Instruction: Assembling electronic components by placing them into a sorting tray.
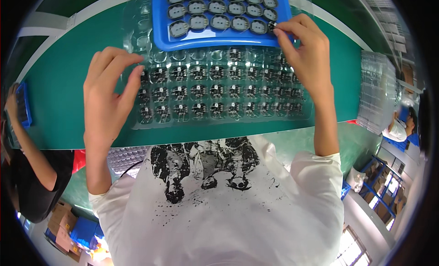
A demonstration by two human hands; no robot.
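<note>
My right hand [304, 53] is closed in a pinch at the front right corner of a blue tray [219, 43]. Between its thumb and forefinger is a small dark electronic part [272, 27]. Rows of rounded parts with grey faces [198, 22] lie in the blue tray. Nearer to me, a clear plastic blister tray [215, 122] holds rows of small black electronic parts [199, 92] in its pockets. Over its left edge hovers my left hand [109, 81], thumb and forefinger slightly apart, with nothing visible between them.
The trays rest on a green-topped table [68, 87]. Stacked clear plastic trays [377, 90] stand at its right end. On the left, another person's arm [34, 154] reaches toward a small blue tray [25, 103]. A further person [400, 126] is at far right.
</note>
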